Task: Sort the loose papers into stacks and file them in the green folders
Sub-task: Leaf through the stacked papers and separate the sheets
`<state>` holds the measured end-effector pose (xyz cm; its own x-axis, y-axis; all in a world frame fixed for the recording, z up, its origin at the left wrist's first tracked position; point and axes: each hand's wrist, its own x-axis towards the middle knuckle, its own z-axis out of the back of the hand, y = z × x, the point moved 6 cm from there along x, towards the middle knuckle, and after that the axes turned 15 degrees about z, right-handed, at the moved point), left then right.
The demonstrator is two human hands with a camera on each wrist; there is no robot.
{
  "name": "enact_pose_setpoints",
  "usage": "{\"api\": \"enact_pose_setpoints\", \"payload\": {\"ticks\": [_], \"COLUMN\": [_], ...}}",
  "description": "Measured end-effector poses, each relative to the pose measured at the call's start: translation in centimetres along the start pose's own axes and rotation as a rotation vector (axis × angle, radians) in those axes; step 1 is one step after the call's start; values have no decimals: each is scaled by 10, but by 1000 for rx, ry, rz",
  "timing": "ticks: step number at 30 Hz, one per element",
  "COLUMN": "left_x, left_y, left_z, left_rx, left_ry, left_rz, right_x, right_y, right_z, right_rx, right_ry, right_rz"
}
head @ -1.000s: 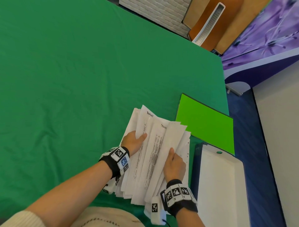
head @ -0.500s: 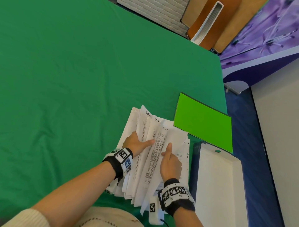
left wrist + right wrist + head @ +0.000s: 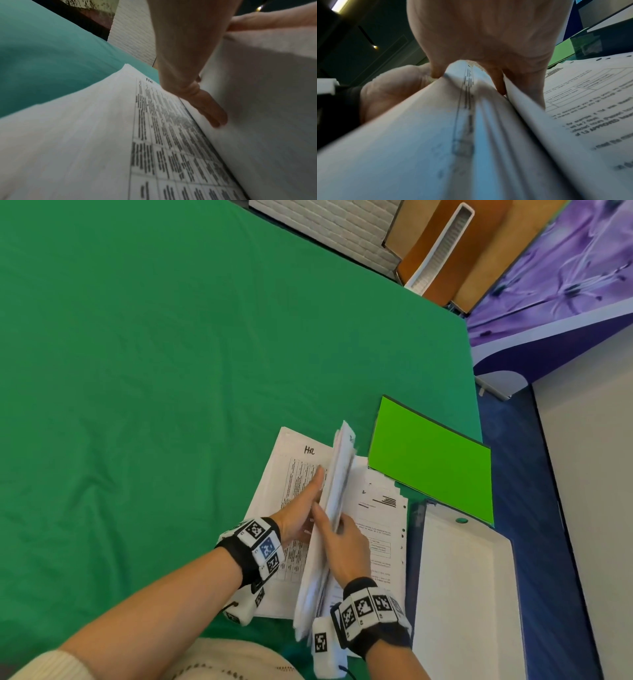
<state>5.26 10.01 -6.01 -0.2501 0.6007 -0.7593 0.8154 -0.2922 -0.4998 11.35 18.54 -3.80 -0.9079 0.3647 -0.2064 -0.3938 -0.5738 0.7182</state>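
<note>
Black wristbands (image 3: 371, 616) carry white blocks printed with square black-and-white markers; cream knit sleeve (image 3: 41, 666).

an office: printed forms (image 3: 376, 529), a green folder (image 3: 431, 467), a purple partition (image 3: 555, 278).

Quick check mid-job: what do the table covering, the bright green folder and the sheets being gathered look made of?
Table covering: looks like matte green cloth; soft creases run across it.
Bright green folder: probably card or thin plastic; flat, stiff, with a smooth, even surface and a dark edge.
Sheets: thin white printed paper; they bend on edge between the left hand and right hand.
</note>
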Motion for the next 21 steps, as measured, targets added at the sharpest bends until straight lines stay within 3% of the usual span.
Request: {"api": "enact_pose_setpoints", "payload": {"ticks": [3, 6, 8, 10, 12, 15, 21], "left_x": [-6, -11, -8, -14, -21, -18, -11], "left_y": [-4, -12, -16, -23, -20, -14, -9], "left_z": [-1, 2, 19, 45, 62, 66, 65], "left_rx": [67, 254, 511, 693, 696, 737, 798], "left_ry": [-12, -102, -379, -800, -992, -1019, -1071], "left_rz": [41, 15, -64, -100, -38, 70, 146], "right_x": [0, 1, 3, 6, 8, 12, 11], "right_y": [-6, -14, -22, -27, -27, -24, -21], "right_z": [-2, 2, 9, 15, 20, 28, 25], "right_rx": [95, 34, -31, -78, -113, -162, -167], "right_ry": [39, 26, -39, -84, -109, -140, -133], "right_rz": [-40, -75, -125, -143, -133, -101, -49]}}
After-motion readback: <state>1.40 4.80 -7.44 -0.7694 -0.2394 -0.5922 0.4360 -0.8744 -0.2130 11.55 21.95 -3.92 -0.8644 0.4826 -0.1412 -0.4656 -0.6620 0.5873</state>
